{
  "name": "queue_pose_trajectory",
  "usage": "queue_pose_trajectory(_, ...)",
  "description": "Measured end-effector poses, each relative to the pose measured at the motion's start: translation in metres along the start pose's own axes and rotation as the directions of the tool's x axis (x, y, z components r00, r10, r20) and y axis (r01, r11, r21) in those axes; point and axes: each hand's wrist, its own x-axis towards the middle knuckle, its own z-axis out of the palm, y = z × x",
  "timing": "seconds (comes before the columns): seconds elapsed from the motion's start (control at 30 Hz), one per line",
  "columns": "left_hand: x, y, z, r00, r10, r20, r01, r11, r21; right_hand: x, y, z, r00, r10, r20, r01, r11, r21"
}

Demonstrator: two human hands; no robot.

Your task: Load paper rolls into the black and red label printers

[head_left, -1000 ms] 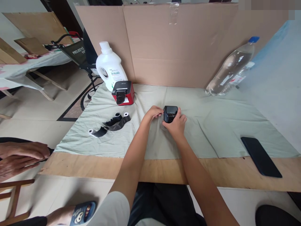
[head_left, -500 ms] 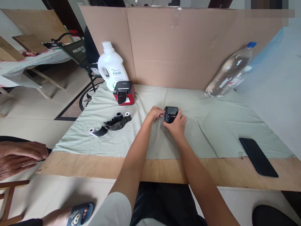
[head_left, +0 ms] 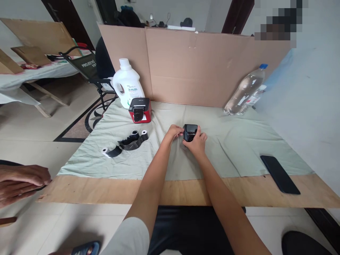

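A small black box-shaped device [head_left: 190, 132], glossy on top and much like a portable printer, rests on the cloth in front of me. My right hand [head_left: 197, 140] wraps its right side and front, thumb at the near edge. At its left side, the fingers of my left hand [head_left: 175, 132] are pinched together and touch or nearly touch it; whatever is between them is hidden. Back and left stands a red and black printer [head_left: 140, 110] with a dark strip hanging from its front. Black paper rolls [head_left: 132, 140], partly unwound, lie between it and the table's near edge.
A white detergent bottle [head_left: 128, 83] stands behind the red printer. Clear plastic bottles [head_left: 245, 88] lean against the cardboard panel [head_left: 186, 71] at right. A black phone [head_left: 279, 174] lies near the front right edge. Another person's hand [head_left: 23, 182] is at far left.
The view has tilted up slightly and shifted. Both my hands keep their places around the black device. The other person's foot at lower left has moved lower in view.
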Motion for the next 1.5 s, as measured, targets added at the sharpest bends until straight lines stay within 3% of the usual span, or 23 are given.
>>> queue_pose_trajectory(0.27, 0.009, -0.005, -0.001, 0.998, 0.061, 0.022, -0.063, 0.992, 0.111, -0.001, 0.002, 0.002, 1.000, -0.010, -0.011, 0.010, 1.000, 0.005)
queue_pose_trajectory(0.5, 0.016, -0.023, -0.023, 0.986, 0.163, -0.039, -0.158, 0.981, 0.112, -0.001, 0.000, -0.001, 1.000, 0.010, 0.001, -0.010, 1.000, 0.027)
queue_pose_trajectory(0.6, 0.013, -0.018, -0.028, 0.984, 0.173, -0.036, -0.169, 0.982, 0.090, -0.002, -0.001, -0.003, 1.000, 0.025, 0.018, -0.026, 0.999, 0.035)
queue_pose_trajectory(0.8, 0.000, -0.002, -0.020, 0.988, 0.142, 0.061, -0.138, 0.989, -0.055, -0.002, -0.001, -0.003, 1.000, 0.020, 0.015, -0.021, 0.999, 0.032)
queue_pose_trajectory(1.1, -0.015, 0.008, -0.027, 0.947, 0.271, 0.173, -0.278, 0.960, 0.016, -0.003, -0.001, -0.003, 1.000, 0.027, 0.016, -0.028, 0.998, 0.048)
queue_pose_trajectory(1.37, -0.018, 0.011, -0.024, 0.968, 0.182, 0.174, -0.203, 0.973, 0.109, -0.003, -0.002, -0.003, 0.999, 0.030, 0.024, -0.032, 0.998, 0.058)
queue_pose_trajectory(1.5, -0.019, 0.011, -0.023, 0.964, 0.203, 0.172, -0.221, 0.971, 0.096, -0.003, -0.001, -0.001, 1.000, 0.023, 0.019, -0.024, 0.998, 0.064)
